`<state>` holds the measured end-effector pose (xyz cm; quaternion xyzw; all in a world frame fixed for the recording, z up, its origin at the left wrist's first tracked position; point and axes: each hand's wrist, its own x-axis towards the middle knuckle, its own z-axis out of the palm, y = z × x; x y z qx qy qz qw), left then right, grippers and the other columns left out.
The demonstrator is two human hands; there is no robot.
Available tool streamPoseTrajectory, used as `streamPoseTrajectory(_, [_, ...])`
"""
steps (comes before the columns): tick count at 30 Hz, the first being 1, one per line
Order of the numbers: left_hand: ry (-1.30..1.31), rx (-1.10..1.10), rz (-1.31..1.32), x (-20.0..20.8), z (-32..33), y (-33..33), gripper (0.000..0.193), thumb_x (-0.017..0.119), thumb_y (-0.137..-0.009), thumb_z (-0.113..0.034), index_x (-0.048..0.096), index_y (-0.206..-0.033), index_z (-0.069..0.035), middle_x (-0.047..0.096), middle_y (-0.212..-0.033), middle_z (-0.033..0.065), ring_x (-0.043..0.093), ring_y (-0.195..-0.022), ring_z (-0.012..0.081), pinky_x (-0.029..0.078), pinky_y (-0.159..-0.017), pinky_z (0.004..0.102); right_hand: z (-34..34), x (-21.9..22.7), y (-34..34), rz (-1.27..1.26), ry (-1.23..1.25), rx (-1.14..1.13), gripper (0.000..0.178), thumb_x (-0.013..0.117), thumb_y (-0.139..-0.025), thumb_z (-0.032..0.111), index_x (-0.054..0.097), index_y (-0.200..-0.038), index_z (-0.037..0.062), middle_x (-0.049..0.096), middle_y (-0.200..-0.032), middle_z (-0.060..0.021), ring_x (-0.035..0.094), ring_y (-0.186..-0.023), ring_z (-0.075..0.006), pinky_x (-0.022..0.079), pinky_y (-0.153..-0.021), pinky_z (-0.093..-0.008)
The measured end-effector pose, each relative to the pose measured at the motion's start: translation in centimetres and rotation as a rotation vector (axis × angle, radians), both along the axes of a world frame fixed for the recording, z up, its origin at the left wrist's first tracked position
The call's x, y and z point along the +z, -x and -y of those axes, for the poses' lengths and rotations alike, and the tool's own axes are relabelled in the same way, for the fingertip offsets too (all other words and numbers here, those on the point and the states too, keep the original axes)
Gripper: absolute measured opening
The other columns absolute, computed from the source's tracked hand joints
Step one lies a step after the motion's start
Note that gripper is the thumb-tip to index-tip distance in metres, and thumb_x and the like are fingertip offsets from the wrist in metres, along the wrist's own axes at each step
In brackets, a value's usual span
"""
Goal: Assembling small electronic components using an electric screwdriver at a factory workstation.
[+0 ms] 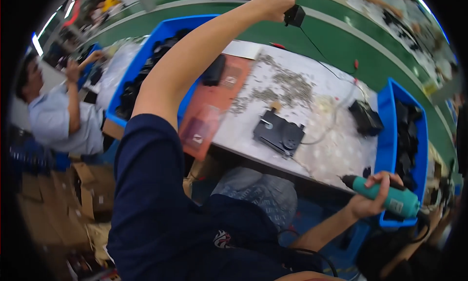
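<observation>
My right hand (373,198) is wrapped round a teal electric screwdriver (390,198) at the table's front right, its dark tip pointing left. My left arm stretches far across the table, and my left hand (274,4) is at the upper edge of the view with its fingers curled. A small black box (294,16) with a thin cable is against that hand; whether the hand grips it or something else is hidden. Between my arms, a flat black device housing (279,133) with a round part lies on the white table (234,130).
Many small metal pieces (292,86) are scattered behind the housing. A blue bin (423,149) of black parts stands right, beside a black block (365,118); another blue bin (117,103) stands left. An orange mat (207,115) lies left. Beyond runs a green belt (336,45). A co-worker (63,110) sits left.
</observation>
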<state>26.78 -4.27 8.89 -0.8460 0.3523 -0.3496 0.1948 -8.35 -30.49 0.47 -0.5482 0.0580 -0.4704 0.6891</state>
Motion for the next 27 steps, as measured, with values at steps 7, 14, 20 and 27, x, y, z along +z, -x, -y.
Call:
streamPoseTrajectory(7, [0.189,0.027,0.232,3.9,-15.2,4.0,0.072,0.075,-0.067,-0.026,0.046,-0.128,-0.002,0.053,-0.117,0.0137,0.052,-0.108,0.0282,0.040,-0.090,0.0410,-0.8,-0.7,0.1,0.043,0.130,0.027,0.017,0.054,-0.084,0.004,0.051,-0.100,-0.0014,0.052,-0.075,-0.0088,0.044,-0.055,-0.0116,0.036,-0.054,-0.0208])
streamPoseTrajectory(14, [0.068,0.143,0.354,7.4,-20.1,8.2,0.066,0.075,-0.063,-0.023,0.051,-0.122,-0.002,0.054,-0.110,0.0129,0.051,-0.104,0.0283,0.040,-0.083,0.0387,-1.4,-0.8,-0.1,0.046,0.208,0.050,0.019,0.054,-0.085,0.005,0.049,-0.103,-0.0030,0.052,-0.077,-0.0088,0.045,-0.057,-0.0112,0.036,-0.056,-0.0205])
streamPoseTrajectory(20, [0.704,0.028,0.154,10.6,-17.6,16.7,0.061,0.076,-0.064,-0.017,0.052,-0.118,0.000,0.056,-0.106,0.0143,0.053,-0.100,0.0329,0.043,-0.084,0.0412,-1.3,-1.0,1.3,0.003,0.317,-0.018,0.020,0.054,-0.087,0.005,0.051,-0.103,-0.0060,0.052,-0.080,-0.0106,0.043,-0.058,-0.0115,0.036,-0.057,-0.0214])
streamPoseTrajectory(27, [1.135,-0.217,0.429,12.5,-27.7,29.6,0.037,0.068,-0.083,-0.014,0.060,-0.116,0.000,0.064,-0.105,0.0160,0.062,-0.098,0.0242,0.047,-0.086,0.0345,-2.5,-0.6,0.3,-0.036,0.413,0.075,0.017,0.055,-0.086,0.007,0.052,-0.098,-0.0050,0.052,-0.077,-0.0107,0.044,-0.057,-0.0120,0.037,-0.058,-0.0223])
